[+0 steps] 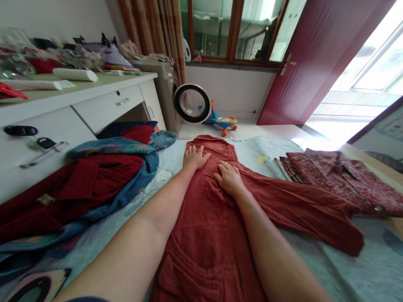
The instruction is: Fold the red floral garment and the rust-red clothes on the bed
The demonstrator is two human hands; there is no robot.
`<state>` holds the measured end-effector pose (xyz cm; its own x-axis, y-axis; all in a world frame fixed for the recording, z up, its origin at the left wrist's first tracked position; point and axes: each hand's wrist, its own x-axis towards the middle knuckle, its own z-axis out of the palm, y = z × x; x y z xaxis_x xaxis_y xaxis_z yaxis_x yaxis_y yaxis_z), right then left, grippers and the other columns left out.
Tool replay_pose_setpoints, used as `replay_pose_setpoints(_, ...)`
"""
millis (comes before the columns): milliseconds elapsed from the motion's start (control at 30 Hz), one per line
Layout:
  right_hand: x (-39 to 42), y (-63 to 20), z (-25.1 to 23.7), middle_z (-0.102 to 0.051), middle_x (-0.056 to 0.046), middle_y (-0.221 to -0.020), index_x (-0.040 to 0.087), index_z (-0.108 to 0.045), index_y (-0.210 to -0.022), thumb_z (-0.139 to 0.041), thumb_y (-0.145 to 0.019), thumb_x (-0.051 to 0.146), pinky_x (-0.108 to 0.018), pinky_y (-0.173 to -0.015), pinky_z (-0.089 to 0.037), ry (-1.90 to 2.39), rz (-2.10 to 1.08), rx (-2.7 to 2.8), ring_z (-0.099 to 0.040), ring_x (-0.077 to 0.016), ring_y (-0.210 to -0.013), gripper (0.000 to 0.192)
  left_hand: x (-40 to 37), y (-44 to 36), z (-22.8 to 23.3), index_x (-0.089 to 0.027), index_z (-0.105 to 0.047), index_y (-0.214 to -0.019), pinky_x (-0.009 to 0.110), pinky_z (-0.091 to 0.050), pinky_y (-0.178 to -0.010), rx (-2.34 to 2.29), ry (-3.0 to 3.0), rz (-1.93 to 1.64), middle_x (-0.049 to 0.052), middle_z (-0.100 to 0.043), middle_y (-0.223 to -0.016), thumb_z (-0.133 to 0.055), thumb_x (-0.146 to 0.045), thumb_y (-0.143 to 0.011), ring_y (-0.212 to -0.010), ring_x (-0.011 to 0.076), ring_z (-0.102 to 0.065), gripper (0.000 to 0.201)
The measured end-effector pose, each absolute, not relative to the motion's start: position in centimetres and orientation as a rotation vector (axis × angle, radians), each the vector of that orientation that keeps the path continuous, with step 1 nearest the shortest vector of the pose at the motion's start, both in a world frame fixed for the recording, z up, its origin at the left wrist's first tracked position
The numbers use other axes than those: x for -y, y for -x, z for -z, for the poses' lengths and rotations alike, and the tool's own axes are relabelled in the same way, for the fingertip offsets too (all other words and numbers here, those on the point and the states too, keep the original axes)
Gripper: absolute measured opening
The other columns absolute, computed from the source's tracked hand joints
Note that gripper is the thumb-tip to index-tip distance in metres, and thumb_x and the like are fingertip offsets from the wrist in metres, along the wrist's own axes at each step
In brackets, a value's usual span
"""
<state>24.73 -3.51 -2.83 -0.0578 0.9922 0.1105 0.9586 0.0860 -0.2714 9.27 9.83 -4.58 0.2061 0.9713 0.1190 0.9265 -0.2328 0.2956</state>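
our forearms stretch over the rust shirt (204, 226) spread on the bed (362, 268), left hand (195, 157) and right hand (229, 178) flat, fingers open (gripping nothing), pressing near its collar, seemingly to smooth it.

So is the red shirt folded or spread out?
Spread out: the shirt lies flat on the bed, one sleeve stretched sideways, both hands pressing near its collar.

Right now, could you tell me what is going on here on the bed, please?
A person has a rust-red garment spread flat on a pale quilt. The left hand lies flat near the collar, and the right hand presses flat on the chest area beside it; neither hand grips anything. One sleeve stretches out to the right. A heap of dark red and blue clothes lies to the left, and a folded patterned garment to the right.
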Motion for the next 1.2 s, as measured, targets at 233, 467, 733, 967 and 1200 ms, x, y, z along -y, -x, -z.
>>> replay_pose_setpoints(233, 3.5, -24.5, 3.6, -0.036, -0.007, -0.156, 0.021, -0.046, -0.142, -0.038, -0.098, 0.045, -0.045, -0.116, -0.016, 1.985, -0.184, 2.144, -0.028, -0.0235, -0.143, 0.051, -7.2, -7.6, 2.9, -0.015, -0.053, -0.132, 0.035, -0.035, -0.113, -1.702, -2.325, -0.843, 0.011, -0.056, -0.135, -0.036, -0.019, -0.091, -0.13, 0.0198, -0.047, 0.044)
replay_pose_setpoints(467, 3.7, -24.3, 3.5, -0.045, -0.008, -0.15, 0.02, -0.052, -0.135, -0.04, -0.097, 0.043, -0.044, -0.112, -0.023, 1.938, -0.105, 2.108, -0.036, -0.0242, -0.137, 0.046, 3.8, -5.6, 1.8, -0.016, -0.055, -0.131, 0.038, -0.032, -0.114, -1.477, -2.588, -0.333, 0.012, -0.054, -0.14, -0.038, -0.037, -0.096, -0.134, 0.0244, -0.045, 0.044)
replay_pose_setpoints(733, 4.8, -23.8, 1.6, -0.054, -0.012, -0.14, 0.014, -0.056, -0.128, -0.042, -0.096, 0.032, -0.039, -0.108, -0.03, 1.933, -0.198, 2.106, -0.045, -0.0247, -0.13, 0.039, 8.1, -3.3, 3.3, -0.023, -0.039, -0.147, 0.046, -0.022, -0.118, -1.628, -2.532, -0.22, 0.01, -0.029, -0.159, -0.036, -0.059, -0.095, -0.146, 0.0274, -0.025, 0.063)
replay_pose_setpoints(967, 11.5, -21.5, 2.2, -0.056, -0.012, -0.138, 0.017, -0.057, -0.128, -0.045, -0.095, 0.031, -0.041, -0.107, -0.033, 1.542, -0.064, 2.193, -0.049, -0.0251, -0.126, 0.038, 11.1, -2.5, 2.2, -0.017, -0.05, -0.135, 0.042, -0.029, -0.116, -1.546, -2.559, -0.253, 0.011, -0.044, -0.15, -0.039, -0.032, -0.098, -0.141, 0.0243, -0.037, 0.042)
replay_pose_setpoints(1200, 13.2, -20.5, 1.5, -0.043, -0.011, -0.15, 0.022, -0.053, -0.134, -0.045, -0.094, 0.028, -0.058, -0.111, -0.023, 1.767, -0.021, 2.272, -0.036, -0.0315, -0.138, 0.04, 14.1, -1.7, 3.2, -0.019, -0.043, -0.143, 0.047, -0.027, -0.116, -1.559, -2.522, -0.343, 0.012, -0.038, -0.155, -0.043, -0.041, -0.097, -0.144, 0.0259, -0.032, 0.051)
